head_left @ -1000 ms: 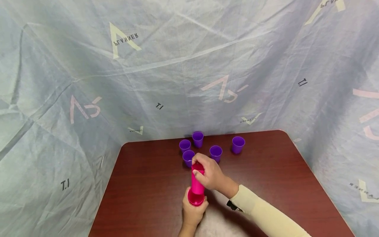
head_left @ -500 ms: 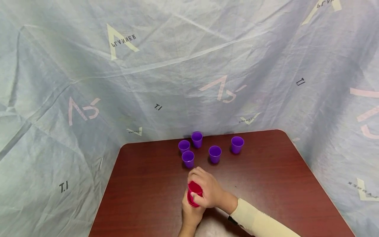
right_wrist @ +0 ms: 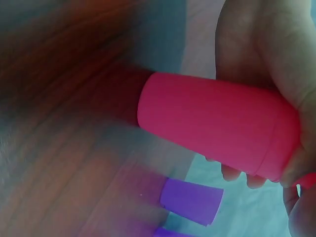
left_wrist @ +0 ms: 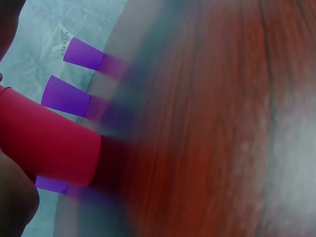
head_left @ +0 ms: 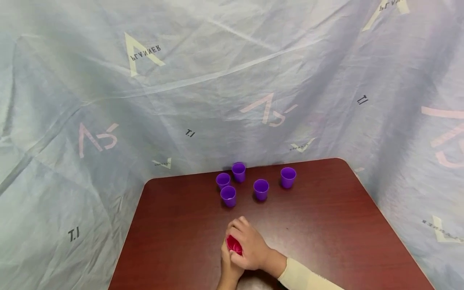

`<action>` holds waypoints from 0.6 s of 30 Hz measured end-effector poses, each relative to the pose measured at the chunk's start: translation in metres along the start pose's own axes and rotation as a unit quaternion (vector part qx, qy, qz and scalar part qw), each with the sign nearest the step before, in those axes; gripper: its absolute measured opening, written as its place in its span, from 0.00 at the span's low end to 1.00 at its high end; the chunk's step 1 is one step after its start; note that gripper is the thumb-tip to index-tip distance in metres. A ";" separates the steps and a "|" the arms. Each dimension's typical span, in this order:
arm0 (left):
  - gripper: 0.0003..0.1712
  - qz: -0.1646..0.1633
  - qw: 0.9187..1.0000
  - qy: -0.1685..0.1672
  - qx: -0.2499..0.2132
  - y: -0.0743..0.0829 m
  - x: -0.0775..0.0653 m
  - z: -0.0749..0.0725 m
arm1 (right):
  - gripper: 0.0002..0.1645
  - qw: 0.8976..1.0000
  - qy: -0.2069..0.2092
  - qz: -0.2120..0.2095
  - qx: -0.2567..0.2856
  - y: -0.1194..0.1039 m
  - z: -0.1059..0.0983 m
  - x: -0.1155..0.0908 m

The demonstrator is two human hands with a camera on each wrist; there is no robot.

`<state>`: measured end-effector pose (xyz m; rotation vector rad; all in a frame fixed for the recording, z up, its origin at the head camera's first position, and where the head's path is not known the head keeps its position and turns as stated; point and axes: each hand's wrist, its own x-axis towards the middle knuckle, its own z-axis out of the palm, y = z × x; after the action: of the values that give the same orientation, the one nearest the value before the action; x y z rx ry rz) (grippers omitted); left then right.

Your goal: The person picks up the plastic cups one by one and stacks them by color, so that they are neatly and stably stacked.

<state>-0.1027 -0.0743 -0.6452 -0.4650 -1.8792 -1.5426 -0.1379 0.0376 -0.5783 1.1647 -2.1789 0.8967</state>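
Two nested pink cups stand close in front of the person, their mouth facing up. My left hand holds the outer cup from the left side. Curled around the upper cup's rim, my right hand covers much of the stack. In the left wrist view the pink cup has its base close to the table. The right wrist view shows the outer pink cup side on, with fingers around its rim end. How deep the inner cup sits is hidden.
Several purple cups stand upright toward the table's back: a left front cup, one behind it, a rear cup, a middle cup and a right cup. Grey printed cloth hangs around the brown table.
My right hand has moved down and toward the person, lowering its pink cup into the one held by my left hand. The purple cups have stayed put; the head view has shifted slightly.
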 end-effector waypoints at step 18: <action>0.36 -0.072 0.990 -0.097 0.073 0.006 0.001 -0.025 | 0.26 0.997 -0.033 0.065 0.034 -0.011 -0.012 -0.005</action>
<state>-0.0928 -0.0964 -0.6380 -0.4344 -2.1995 -1.4816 -0.1244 0.0443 -0.5707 1.1088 -2.3164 1.0079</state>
